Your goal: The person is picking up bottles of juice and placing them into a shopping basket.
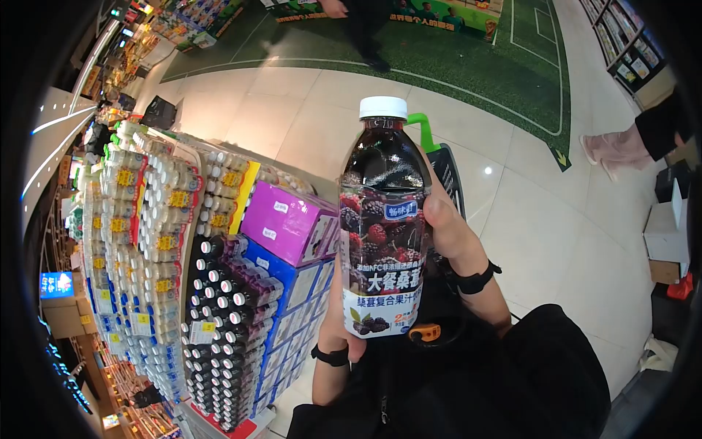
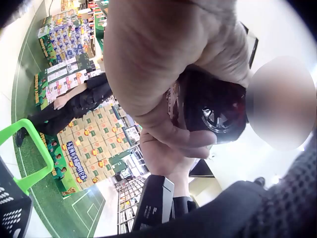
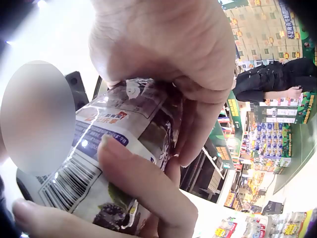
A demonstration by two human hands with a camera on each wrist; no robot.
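Observation:
A bottle of dark mulberry juice point(image 1: 384, 241) with a white cap point(image 1: 383, 108) stands upright before my chest, its berry-printed label facing the head camera. My right hand point(image 1: 455, 233) grips its right side, thumb along the label's edge and fingers behind. Lower down, my left hand point(image 1: 337, 329) holds the bottle near its base, the thumb showing at the bottom edge. In the left wrist view, the left hand's fingers point(image 2: 195, 144) curl beside the dark bottle base point(image 2: 215, 106). A barcode point(image 3: 69, 183) on the bottle's back shows in the right wrist view, with fingers across the label.
Stacked packs of dark bottles point(image 1: 227, 329) and pale bottles point(image 1: 161, 212) stand at left, beside a purple box point(image 1: 289, 223). A black basket with a green handle point(image 1: 420, 128) is behind the bottle. People stand ahead and at right point(image 1: 621, 150).

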